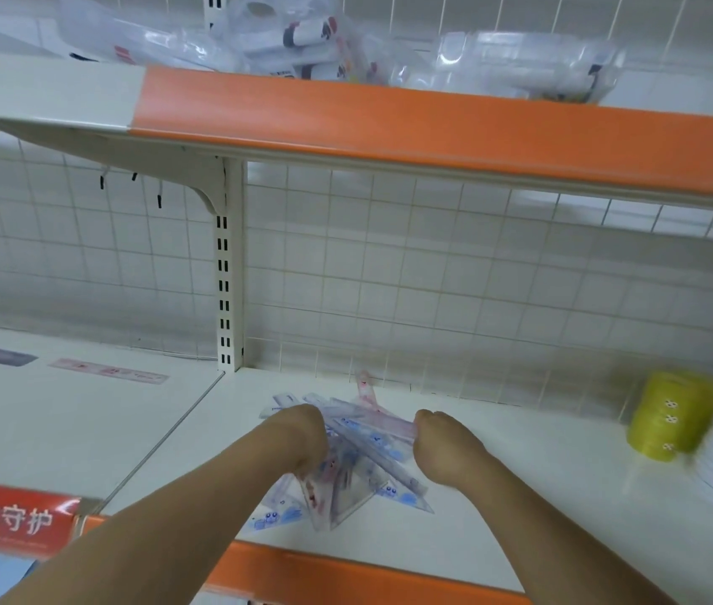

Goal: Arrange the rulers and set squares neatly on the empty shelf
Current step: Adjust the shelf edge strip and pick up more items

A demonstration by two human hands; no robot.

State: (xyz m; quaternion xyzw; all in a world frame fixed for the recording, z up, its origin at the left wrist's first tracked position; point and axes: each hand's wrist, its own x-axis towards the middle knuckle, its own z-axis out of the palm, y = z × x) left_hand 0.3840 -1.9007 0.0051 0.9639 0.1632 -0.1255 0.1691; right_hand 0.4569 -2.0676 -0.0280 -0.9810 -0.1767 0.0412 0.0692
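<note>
Ruler pile (365, 436) on shelf (503, 495) btw 2 hands: L hand (302, 434) fingers hidden, R hand (437, 443) curled on it.

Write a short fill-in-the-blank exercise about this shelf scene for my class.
The pile under the left hand and right hand holds rulers and set ____.
The shelf has a front strip coloured ____.
A lone pink ruler lies to the pile's ____.
Missing words: squares; orange; left.

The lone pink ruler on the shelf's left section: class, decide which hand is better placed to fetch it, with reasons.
Probably the left hand: it holds the pile on its left side, nearer that pink ruler. The right hand would have to cross the pile.
</note>
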